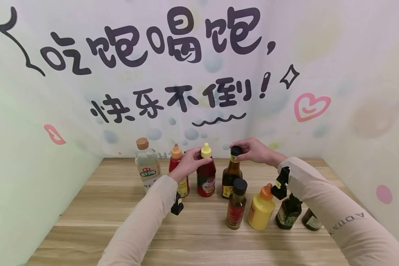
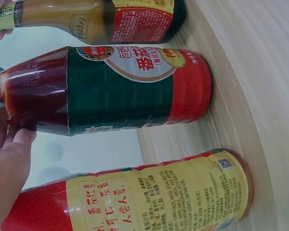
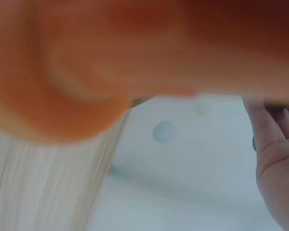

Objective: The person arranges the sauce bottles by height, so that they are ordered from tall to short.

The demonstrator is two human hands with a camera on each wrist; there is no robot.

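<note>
My left hand (image 1: 190, 162) grips the neck of a ketchup bottle (image 1: 206, 181) with a yellow nozzle cap, standing upright on the table. In the left wrist view, the fingers of the left hand (image 2: 9, 168) lie about the top of this ketchup bottle (image 2: 120, 91). To its right, my right hand (image 1: 255, 151) holds an amber glass sauce bottle (image 1: 232, 179) by its black-capped neck, fingers and thumb on either side. The right wrist view shows the right hand (image 3: 279, 168) at the edge; a blurred orange shape (image 3: 86, 72) covers much of it.
Left of the ketchup stand a red squeeze bottle (image 1: 176, 162) with a yellow label and a clear bottle (image 1: 147, 166). In front are a brown-red bottle (image 1: 236, 210), a yellow squeeze bottle (image 1: 262, 210) and two dark bottles, one green-labelled (image 1: 288, 212), under the right forearm. A printed wall rises behind the table (image 1: 96, 221).
</note>
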